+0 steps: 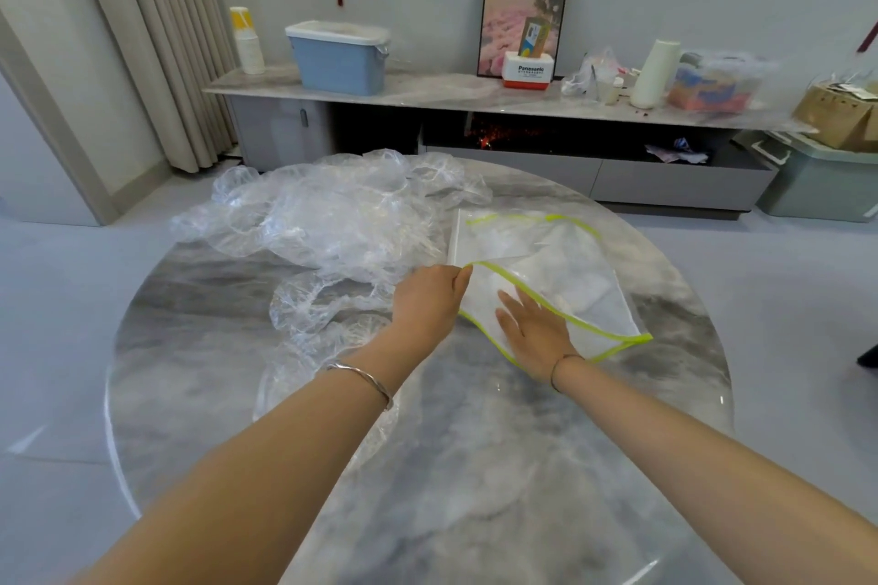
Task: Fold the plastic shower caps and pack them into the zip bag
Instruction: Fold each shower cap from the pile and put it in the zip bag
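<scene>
Marble table (475, 466), centre frame — your left hand (430, 299) is pinching the zip bag (570, 261) open; right hand (532, 337), fingers straight, is pressing it flat.

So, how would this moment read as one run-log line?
left hand: pinches zip bag rim | right hand: flat at bag mouth | shower caps: loose heap on table

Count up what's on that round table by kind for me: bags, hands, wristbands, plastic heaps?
Zip bag: 1
Hands: 2 (left hand, right hand)
Wristbands: 2 (left wristband, right wristband)
Heap of shower caps: 1, caps too tangled to count singly
Total: 6
</scene>
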Available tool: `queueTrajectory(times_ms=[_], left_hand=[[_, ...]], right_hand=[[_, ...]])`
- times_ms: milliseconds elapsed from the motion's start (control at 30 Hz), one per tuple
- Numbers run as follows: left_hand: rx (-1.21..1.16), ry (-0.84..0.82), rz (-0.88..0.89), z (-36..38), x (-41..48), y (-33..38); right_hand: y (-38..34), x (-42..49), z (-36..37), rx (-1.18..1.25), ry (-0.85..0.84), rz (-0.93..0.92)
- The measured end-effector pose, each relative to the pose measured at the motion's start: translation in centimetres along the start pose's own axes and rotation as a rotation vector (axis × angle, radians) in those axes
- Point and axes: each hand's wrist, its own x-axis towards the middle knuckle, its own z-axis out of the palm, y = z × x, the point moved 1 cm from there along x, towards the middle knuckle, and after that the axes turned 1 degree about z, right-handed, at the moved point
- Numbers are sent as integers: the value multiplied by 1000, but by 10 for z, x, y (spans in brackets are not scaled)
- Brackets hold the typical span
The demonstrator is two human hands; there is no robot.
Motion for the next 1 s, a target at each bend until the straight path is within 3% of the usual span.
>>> queueTrajectory(times_ms=[100, 167, 267, 400, 500, 600, 733, 867, 933, 1000], left_hand=[[-62, -220, -54, 8, -7, -13], [15, -362, -56, 8, -19, -23], [222, -448, -20, 3, -45, -35], [454, -620, -165, -8, -87, -53], [505, -733, -278, -16, -115, -64], [476, -802, -265, -15, -140, -70], [363, -776, 14, -16, -159, -57], [82, -663, 128, -22, -153, -42], [130, -535, 229, -25, -148, -47], [207, -515, 267, -26, -146, -58]], right_hand=[[0, -32, 4, 15, -38, -64], [1, -51, 3, 16, -111, -96], [-1, -77, 0, -9, -234, -113], [-9, -97, -5, 64, -317, -133], [-17, -106, -5, 111, -305, -170], [-24, -114, -1, 121, -281, -224], [-38, -123, 5, 7, -261, -383], [-46, -132, 12, -102, -288, -510], [-46, -135, 15, -114, -334, -485], [-43, -136, 18, -126, -388, -454]])
